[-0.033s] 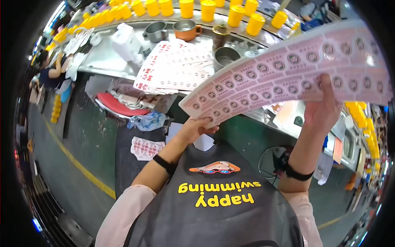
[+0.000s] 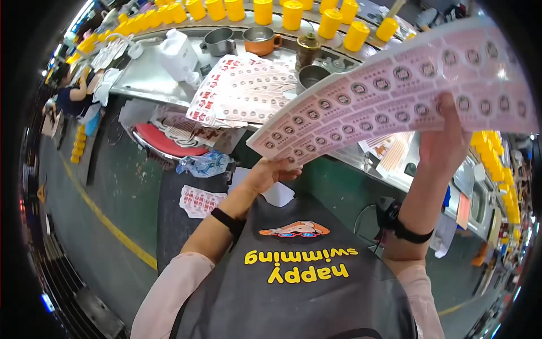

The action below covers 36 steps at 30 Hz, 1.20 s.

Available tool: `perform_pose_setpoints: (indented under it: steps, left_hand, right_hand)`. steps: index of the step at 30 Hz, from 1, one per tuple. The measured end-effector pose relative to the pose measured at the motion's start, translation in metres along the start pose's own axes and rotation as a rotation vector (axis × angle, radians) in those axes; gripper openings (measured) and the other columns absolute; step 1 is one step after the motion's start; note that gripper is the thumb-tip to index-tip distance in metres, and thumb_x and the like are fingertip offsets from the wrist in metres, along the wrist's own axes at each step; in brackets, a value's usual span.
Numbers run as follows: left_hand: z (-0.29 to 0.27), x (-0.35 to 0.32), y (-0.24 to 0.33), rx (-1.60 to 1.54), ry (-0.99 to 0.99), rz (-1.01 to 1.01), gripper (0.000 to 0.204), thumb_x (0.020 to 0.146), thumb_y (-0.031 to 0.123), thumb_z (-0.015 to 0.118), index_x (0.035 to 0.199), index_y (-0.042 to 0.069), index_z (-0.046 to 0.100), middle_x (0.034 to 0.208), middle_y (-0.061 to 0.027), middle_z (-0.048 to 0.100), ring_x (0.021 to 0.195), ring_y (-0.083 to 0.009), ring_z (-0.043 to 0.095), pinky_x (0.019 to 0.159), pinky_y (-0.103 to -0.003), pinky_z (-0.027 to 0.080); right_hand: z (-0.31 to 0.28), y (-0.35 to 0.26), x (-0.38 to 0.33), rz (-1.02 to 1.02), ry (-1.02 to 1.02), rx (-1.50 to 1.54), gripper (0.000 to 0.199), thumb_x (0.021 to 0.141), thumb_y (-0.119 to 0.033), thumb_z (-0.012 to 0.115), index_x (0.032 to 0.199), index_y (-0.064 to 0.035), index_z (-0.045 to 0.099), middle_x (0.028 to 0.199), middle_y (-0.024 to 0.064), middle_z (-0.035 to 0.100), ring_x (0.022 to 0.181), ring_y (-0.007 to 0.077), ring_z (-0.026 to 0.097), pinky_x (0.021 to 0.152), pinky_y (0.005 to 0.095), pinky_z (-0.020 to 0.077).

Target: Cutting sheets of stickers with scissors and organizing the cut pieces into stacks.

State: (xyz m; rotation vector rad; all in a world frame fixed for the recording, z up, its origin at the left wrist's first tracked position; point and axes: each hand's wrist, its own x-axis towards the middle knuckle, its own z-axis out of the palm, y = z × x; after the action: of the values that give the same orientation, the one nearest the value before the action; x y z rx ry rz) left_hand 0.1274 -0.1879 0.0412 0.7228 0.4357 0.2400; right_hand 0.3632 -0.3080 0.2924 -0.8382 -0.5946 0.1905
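A long pink sheet of printed labels [image 2: 361, 121], with rows of dark round marks, stretches in a curve across the upper right. Its near left corner is pinched in my left hand [image 2: 272, 174], thumb on top. My right hand [image 2: 443, 144] grips the near edge farther right, with its thumb pressed on the printed face and its other fingers hidden beneath. Beyond the sheet, on the metal bench, lies a spread pile of similar label sheets [image 2: 240, 93] with red and dark prints. The held sheet covers part of the bench.
Yellow lidded cups [image 2: 262, 12] line the back shelf. A white jug [image 2: 176, 55], grey pot [image 2: 219, 42], orange pot [image 2: 261, 40] and brass-coloured jar [image 2: 307, 50] stand on the bench. A red stool [image 2: 164, 141] is below it. Another person [image 2: 73, 93] sits far left.
The sheet's right end and my right hand have risen slightly. Both hands keep their hold, and the bench sits a little lower in view.
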Motion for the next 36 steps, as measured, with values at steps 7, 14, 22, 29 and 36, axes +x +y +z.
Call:
perform_pose_setpoints:
  steps: [7,14,22,29,36]
  left_hand:
    - [-0.018,-0.019,0.125,0.495,0.205,0.440,0.064,0.081,0.021,0.053,0.137,0.004,0.027,0.129,-0.0162,0.042,0.120,-0.0214,0.037,0.101,-0.033,0.028]
    - [0.087,0.035,0.191,0.585,0.026,0.707,0.024,0.082,0.013,0.063,0.103,0.000,0.060,0.096,-0.0040,0.063,0.085,-0.0080,0.057,0.074,-0.024,0.046]
    - [0.045,0.094,0.106,0.572,0.681,0.916,0.024,0.083,0.021,0.060,0.091,-0.001,0.064,0.070,-0.0059,0.064,0.062,-0.0060,0.052,0.057,-0.025,0.044]
    - [0.054,0.093,0.096,0.395,0.579,1.005,0.017,0.087,0.014,0.056,0.093,0.001,0.064,0.071,0.0042,0.059,0.062,-0.0021,0.045,0.056,-0.020,0.039]
    - [0.049,0.065,0.123,0.637,0.575,0.845,0.023,0.084,0.020,0.062,0.095,0.001,0.063,0.077,0.0008,0.063,0.067,-0.0031,0.052,0.058,-0.022,0.043]
  right_hand:
    - [0.045,0.040,0.043,0.098,-0.426,0.069,0.030,0.075,0.006,0.062,0.104,-0.0012,0.057,0.097,0.0062,0.063,0.088,0.0160,0.060,0.079,0.0304,0.0473]
    - [0.071,0.104,0.042,0.182,-0.565,0.075,0.027,0.076,0.003,0.063,0.102,-0.0033,0.060,0.100,0.0036,0.062,0.094,0.0148,0.058,0.081,0.0298,0.0450]
    - [0.059,0.157,0.004,0.081,-0.499,-0.244,0.022,0.077,-0.004,0.064,0.099,-0.0010,0.061,0.095,0.0034,0.062,0.084,0.0106,0.057,0.076,0.0254,0.0453]
    - [0.047,0.171,-0.001,0.309,-0.553,-0.054,0.024,0.079,-0.001,0.063,0.103,-0.0008,0.061,0.102,0.0019,0.060,0.093,0.0093,0.053,0.080,0.0259,0.0434]
    - [0.057,0.163,0.016,0.288,-0.573,-0.204,0.026,0.077,-0.001,0.066,0.102,-0.0022,0.060,0.103,0.0020,0.060,0.091,0.0095,0.053,0.078,0.0259,0.0439]
